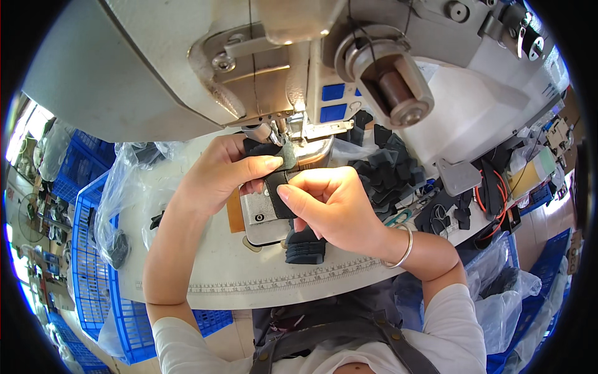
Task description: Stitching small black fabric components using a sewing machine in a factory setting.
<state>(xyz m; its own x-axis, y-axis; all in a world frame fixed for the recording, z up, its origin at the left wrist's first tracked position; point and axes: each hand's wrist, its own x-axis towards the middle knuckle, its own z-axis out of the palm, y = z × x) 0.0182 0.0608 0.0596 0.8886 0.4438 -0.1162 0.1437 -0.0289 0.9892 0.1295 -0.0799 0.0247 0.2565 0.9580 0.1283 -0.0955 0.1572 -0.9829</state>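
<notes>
**Inspector:** State the position of both hands.

**Operator:** My left hand [227,171] lies flat-curled on the dark fabric piece [278,187], thumb stretched along its top edge and pressing it just in front of the presser foot [274,134]. My right hand [330,206] is closed loosely, thumb and fingers pinching the near end of the same piece. Neither hand is open; both hold that one piece.

**Inspector:** Where is the piece itself?

**Operator:** On the metal plate [258,215] of the sewing machine [187,68], its far end directly under the needle area. I judge that I hold it from two sides so it stays straight and taut at the foot.

**Inspector:** Other items noted?

**Operator:** A small stack of ribbed dark pieces [305,246] rests at the plate's near edge, just below my right hand, within reach. A larger heap of dark cut pieces [386,168] lies to the right, behind that hand. The table [249,274] carries a printed ruler strip along its front edge. A blue crate [93,274] lined with clear plastic stands at my left. A bangle [405,249] sits on my right wrist.
</notes>
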